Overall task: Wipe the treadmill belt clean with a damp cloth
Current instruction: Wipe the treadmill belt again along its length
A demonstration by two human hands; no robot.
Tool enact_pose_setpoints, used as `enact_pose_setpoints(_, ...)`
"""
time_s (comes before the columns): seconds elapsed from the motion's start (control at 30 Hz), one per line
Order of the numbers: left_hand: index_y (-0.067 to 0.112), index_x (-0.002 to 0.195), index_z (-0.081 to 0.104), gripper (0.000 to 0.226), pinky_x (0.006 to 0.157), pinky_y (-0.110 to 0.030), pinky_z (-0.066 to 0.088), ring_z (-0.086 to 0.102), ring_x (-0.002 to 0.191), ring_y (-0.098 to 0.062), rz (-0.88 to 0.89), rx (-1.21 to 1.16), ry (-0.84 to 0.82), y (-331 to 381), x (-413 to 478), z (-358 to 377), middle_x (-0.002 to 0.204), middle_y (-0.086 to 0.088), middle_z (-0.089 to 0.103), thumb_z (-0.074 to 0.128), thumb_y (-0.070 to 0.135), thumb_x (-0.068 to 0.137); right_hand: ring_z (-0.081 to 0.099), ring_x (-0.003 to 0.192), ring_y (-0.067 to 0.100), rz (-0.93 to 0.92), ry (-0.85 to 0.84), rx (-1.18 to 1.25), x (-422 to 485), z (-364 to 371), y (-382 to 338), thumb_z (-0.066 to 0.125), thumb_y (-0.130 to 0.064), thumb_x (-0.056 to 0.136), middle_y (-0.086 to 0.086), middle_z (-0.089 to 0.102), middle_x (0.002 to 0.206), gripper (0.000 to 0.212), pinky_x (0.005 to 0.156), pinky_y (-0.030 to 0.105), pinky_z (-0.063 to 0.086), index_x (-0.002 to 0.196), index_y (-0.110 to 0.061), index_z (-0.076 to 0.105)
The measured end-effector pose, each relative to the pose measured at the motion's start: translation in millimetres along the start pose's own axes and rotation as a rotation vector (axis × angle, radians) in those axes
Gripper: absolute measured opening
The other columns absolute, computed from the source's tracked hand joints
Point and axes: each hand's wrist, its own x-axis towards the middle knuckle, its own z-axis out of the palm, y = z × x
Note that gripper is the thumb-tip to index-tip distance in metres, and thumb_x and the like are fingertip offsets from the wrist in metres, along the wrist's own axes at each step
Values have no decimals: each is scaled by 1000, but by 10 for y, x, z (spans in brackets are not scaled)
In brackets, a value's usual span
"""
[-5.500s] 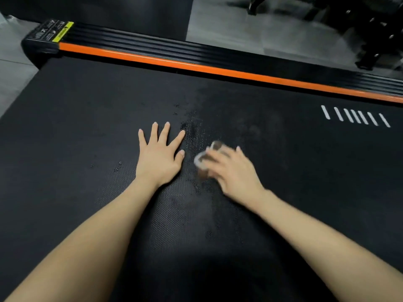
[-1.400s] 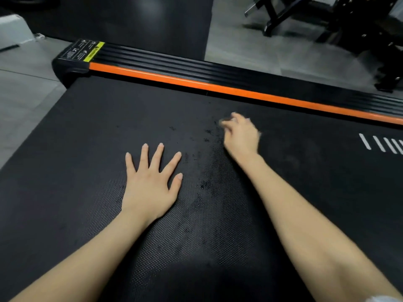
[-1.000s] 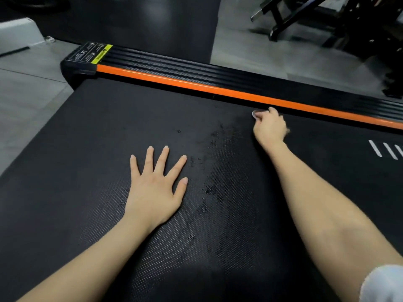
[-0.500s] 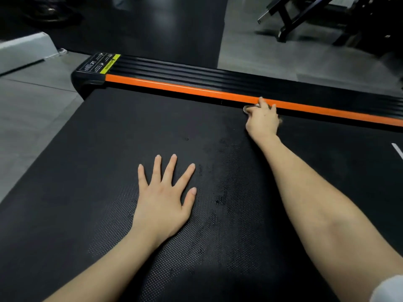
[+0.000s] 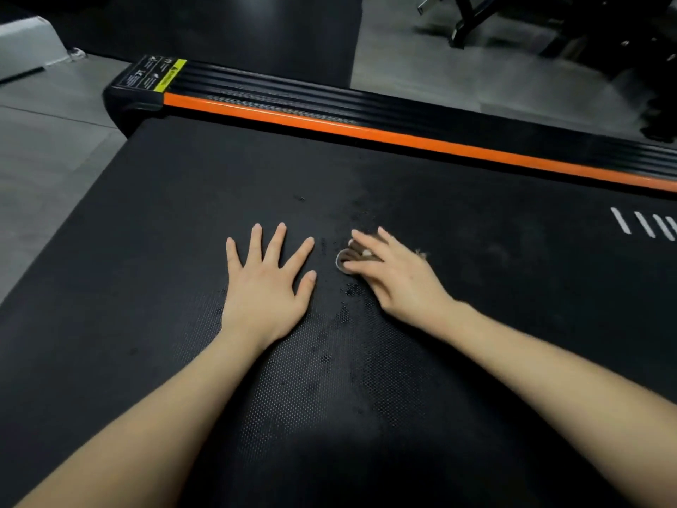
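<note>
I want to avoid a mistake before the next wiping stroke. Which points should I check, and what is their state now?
1. Cloth under right hand, touching the belt: ok.
2. Left hand flat on the belt, apart from the cloth: ok.
3. Dark specks beside the cloth wiped away: not ok.
4. Cloth damp enough: cannot tell.
5. Right hand's hold firm: cannot tell, the hand covers most of the cloth.

Right hand (image 5: 395, 276) presses cloth (image 5: 346, 256) onto belt (image 5: 183, 214).

Left hand (image 5: 269, 284) splayed; right hand (image 5: 395, 278) palm-down
</note>
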Motion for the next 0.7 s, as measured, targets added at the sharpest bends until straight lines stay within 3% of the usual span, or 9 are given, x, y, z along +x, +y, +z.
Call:
enact_pose_setpoints(0.13, 42, 148, 16, 67, 113, -58, -3, -1, 145, -32, -3, -12, 11, 8, -4, -16, 159, -4, 11, -3, 58, 85, 34, 132, 43, 394, 44, -31, 600, 58, 402, 48, -15, 93, 7, 38, 148, 34, 110, 53, 28, 119, -29, 65)
enact_pose_setpoints(0.2, 42, 148, 16, 63, 113, -58, -3, 0, 145, -33, -6, -2, 6, 11, 17, -27, 159, -4, 11, 1, 57, 89, 32, 132, 45, 496, 52, -41, 651, 107, 312, 46, -15, 94, 5, 36, 150, 33, 111, 52, 25, 118, -27, 65)
enact_pose_setpoints(0.33, 41, 148, 13, 54, 113, -58, -3, -3, 145, -33, -1, 11, -24, 7, 24, -22, 159, -5, 7, 13, 53, 96, 48, 118, 47, 286, 72, 30, 117, 51, -280, 52, -7, 85, 12, 50, 138, 32, 104, 60, 34, 107, -19, 72)
enact_pose_setpoints(0.4, 40, 149, 13, 54, 113, -59, -3, -3, 145, -34, 2, 7, -24, -1, 15, -20, 159, -5, 8, 16, 53, 96, 48, 117, 52, 192, 48, 35, -258, -12, -647, 52, -7, 80, 11, 54, 135, 33, 100, 64, 35, 104, -17, 73)
enact_pose_setpoints(0.57, 38, 149, 11, 54, 114, -58, -5, -5, 145, -32, 17, -5, -76, -14, -22, -78, 160, -4, 5, 11, 52, 97, 45, 123, 48, 3, -80, -35, -1047, -219, -990, 71, -5, 73, 5, 50, 139, 40, 94, 57, 43, 110, -22, 70)
enact_pose_setpoints(0.63, 36, 150, 8, 55, 114, -57, -5, -6, 145, -31, 25, -2, -91, 4, -164, -89, 160, -4, 2, 10, 50, 97, 46, 124, 44, 44, -107, -15, -1052, -263, -927, 70, -6, 76, 5, 48, 141, 43, 92, 55, 48, 116, -23, 67)
enact_pose_setpoints(0.7, 34, 151, 5, 56, 114, -56, -7, -8, 145, -29, 50, -5, -89, 22, -403, -71, 160, -5, -1, 8, 50, 97, 40, 131, 37, 221, -97, 100, -933, -286, -922, 58, -17, 89, 3, 42, 146, 38, 98, 52, 45, 126, -27, 59)
